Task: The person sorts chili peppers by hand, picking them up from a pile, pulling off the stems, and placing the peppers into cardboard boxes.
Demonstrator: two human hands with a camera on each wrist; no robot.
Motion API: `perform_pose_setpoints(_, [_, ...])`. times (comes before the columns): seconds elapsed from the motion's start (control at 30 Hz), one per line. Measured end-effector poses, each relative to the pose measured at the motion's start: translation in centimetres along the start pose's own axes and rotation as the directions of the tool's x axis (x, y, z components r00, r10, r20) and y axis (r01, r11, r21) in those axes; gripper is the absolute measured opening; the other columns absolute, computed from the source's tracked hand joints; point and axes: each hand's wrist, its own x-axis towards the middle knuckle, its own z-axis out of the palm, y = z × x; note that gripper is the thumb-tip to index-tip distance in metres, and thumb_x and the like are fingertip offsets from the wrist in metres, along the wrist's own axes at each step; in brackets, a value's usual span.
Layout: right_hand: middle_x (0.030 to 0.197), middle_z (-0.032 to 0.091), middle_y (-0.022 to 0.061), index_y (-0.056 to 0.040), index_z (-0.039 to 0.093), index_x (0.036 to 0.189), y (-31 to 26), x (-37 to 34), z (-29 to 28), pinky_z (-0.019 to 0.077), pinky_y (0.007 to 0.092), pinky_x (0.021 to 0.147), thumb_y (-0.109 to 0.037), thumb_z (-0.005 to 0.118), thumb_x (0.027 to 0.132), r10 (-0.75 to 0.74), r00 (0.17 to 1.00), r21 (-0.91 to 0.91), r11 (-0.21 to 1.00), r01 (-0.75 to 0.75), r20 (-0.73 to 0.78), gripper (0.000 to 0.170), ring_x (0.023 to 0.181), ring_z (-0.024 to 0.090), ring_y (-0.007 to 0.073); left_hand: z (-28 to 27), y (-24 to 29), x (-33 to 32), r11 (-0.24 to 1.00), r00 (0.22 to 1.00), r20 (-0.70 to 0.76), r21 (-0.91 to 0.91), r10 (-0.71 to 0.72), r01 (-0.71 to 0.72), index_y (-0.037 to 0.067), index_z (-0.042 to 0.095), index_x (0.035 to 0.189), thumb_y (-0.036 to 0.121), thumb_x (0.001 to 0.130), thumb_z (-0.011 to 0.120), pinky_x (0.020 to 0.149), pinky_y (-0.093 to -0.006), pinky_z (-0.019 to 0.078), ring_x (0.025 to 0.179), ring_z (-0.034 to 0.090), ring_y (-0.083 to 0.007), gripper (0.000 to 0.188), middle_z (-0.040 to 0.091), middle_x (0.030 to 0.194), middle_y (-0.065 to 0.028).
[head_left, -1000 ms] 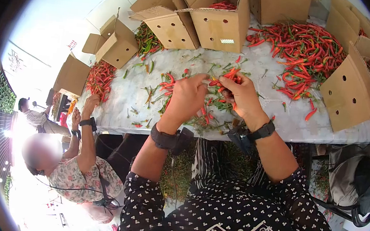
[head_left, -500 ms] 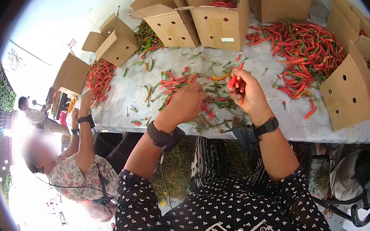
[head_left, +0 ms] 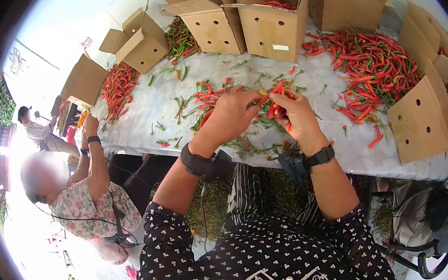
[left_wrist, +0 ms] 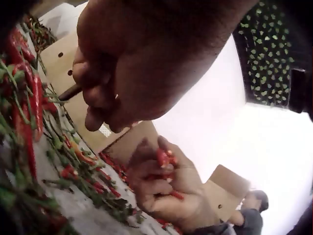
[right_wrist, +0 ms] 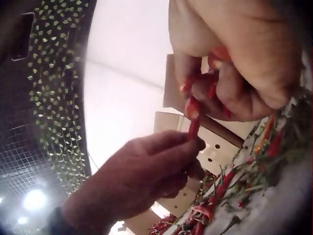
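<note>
Several red chili peppers (head_left: 276, 106) are gripped in my right hand (head_left: 301, 119), their ends poking out between the curled fingers in the right wrist view. My left hand (head_left: 231, 114) has come up against them over the table. Its thumb and forefinger pinch the end of a red chili pepper (right_wrist: 193, 128) that runs up to the right hand's fingers. A thin dark stick-like piece (left_wrist: 71, 93) juts from the left hand's curled fingers in the left wrist view. Loose red chilies (head_left: 206, 98) and green stems (head_left: 245, 142) lie under and around both hands.
A large heap of red chilies (head_left: 379, 68) lies at the right beside a cardboard box (head_left: 423, 120). More boxes (head_left: 270, 32) line the back. Smaller heaps (head_left: 117, 90) lie left, where another person (head_left: 90, 203) sits. The table's front edge (head_left: 264, 165) runs below my wrists.
Half a second ago my left hand was lower left over the loose chilies, apart from the right. It has since moved up and right to meet the right hand, which still holds its chilies.
</note>
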Motion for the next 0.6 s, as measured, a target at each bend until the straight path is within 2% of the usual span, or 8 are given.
perform_pose_setpoints(0.03, [0.066,0.056,-0.0014,-0.0101,0.056,0.079,0.1,0.1,-0.2,0.0280,0.0196,0.037,-0.016,0.069,0.073,0.010,0.999,-0.007,1.000,-0.010,0.030,0.015,0.050,0.050,0.0062,0.2,0.1,0.0,0.995,0.995,0.001,0.012,0.102,-0.102,0.001,0.058,0.093,0.010,0.076,0.059,0.062,-0.0343,0.0465,0.068,0.059,-0.0322,0.020,0.062,0.078,-0.0161])
perform_pose_setpoints(0.17, [0.069,0.058,-0.0014,-0.0094,0.057,0.082,0.2,0.2,-0.6,0.0340,0.0194,0.041,-0.016,0.069,0.073,-0.004,0.998,-0.018,1.000,0.005,0.056,0.016,0.052,0.052,0.0065,-0.3,0.5,-0.1,0.999,0.995,0.088,0.010,0.044,-0.045,0.001,0.058,0.097,0.009,0.076,0.058,0.064,-0.0323,0.0467,0.068,0.060,-0.0289,0.023,0.062,0.077,-0.0158])
perform_pose_setpoints(0.23, [0.070,0.058,-0.0014,-0.0089,0.057,0.082,0.3,-0.2,0.1,0.0355,0.0197,0.042,-0.015,0.068,0.074,-0.047,0.999,-0.041,0.998,0.048,0.027,0.015,0.053,0.052,0.0064,-0.2,0.4,-0.2,0.994,0.999,0.028,-0.100,-0.035,0.038,0.001,0.058,0.098,0.007,0.075,0.056,0.061,-0.0329,0.0462,0.063,0.060,-0.0226,0.024,0.061,0.075,-0.0151])
perform_pose_setpoints(0.37, [0.069,0.058,-0.0005,-0.0062,0.057,0.082,1.0,-0.4,1.2,0.0377,0.0203,0.044,-0.012,0.066,0.075,-0.184,0.982,-0.070,0.981,0.181,-0.036,0.012,0.053,0.052,0.0058,0.0,0.3,-0.2,0.968,0.987,-0.012,-0.200,-0.159,0.153,-0.001,0.062,0.087,0.005,0.074,0.052,0.059,-0.0345,0.0469,0.063,0.060,-0.0281,0.018,0.061,0.071,-0.0184])
perform_pose_setpoints(0.43, [0.068,0.058,-0.0001,-0.0054,0.057,0.081,1.7,-0.2,1.3,0.0383,0.0201,0.044,-0.011,0.066,0.075,-0.263,0.964,-0.106,0.960,0.259,-0.030,0.012,0.052,0.052,0.0058,0.2,-0.2,-0.1,0.841,0.935,0.099,-0.412,-0.342,0.351,-0.003,0.063,0.088,0.009,0.077,0.053,0.054,-0.0294,0.0462,0.056,0.059,-0.0163,0.019,0.062,0.067,-0.0123])
perform_pose_setpoints(0.47, [0.066,0.058,0.0004,-0.0047,0.057,0.081,1.9,-0.1,1.3,0.0388,0.0198,0.044,-0.011,0.066,0.075,-0.342,0.940,-0.140,0.931,0.336,-0.021,0.012,0.051,0.051,0.0057,0.3,-0.3,0.0,0.841,0.935,0.099,-0.411,-0.342,0.351,-0.003,0.063,0.088,0.009,0.077,0.053,0.054,-0.0294,0.0462,0.056,0.059,-0.0163,0.019,0.062,0.067,-0.0123])
perform_pose_setpoints(0.53, [0.064,0.057,0.0007,-0.0041,0.057,0.081,1.8,-0.2,1.4,0.0385,0.0194,0.043,-0.010,0.066,0.075,-0.390,0.921,-0.194,0.903,0.383,0.000,0.012,0.050,0.051,0.0054,0.1,-0.1,0.2,0.740,0.917,0.102,-0.561,-0.385,0.373,-0.004,0.063,0.088,0.011,0.080,0.052,0.050,-0.0257,0.0444,0.052,0.055,-0.0088,0.020,0.061,0.063,-0.0076])
perform_pose_setpoints(0.6, [0.063,0.057,0.0010,-0.0034,0.057,0.081,1.3,-0.7,1.7,0.0382,0.0189,0.043,-0.010,0.066,0.075,-0.437,0.899,-0.244,0.870,0.429,0.024,0.012,0.049,0.051,0.0050,-0.3,-1.0,0.4,0.725,0.899,0.065,-0.569,-0.433,0.389,-0.004,0.063,0.087,0.012,0.080,0.052,0.050,-0.0252,0.0441,0.052,0.055,-0.0082,0.020,0.061,0.063,-0.0068])
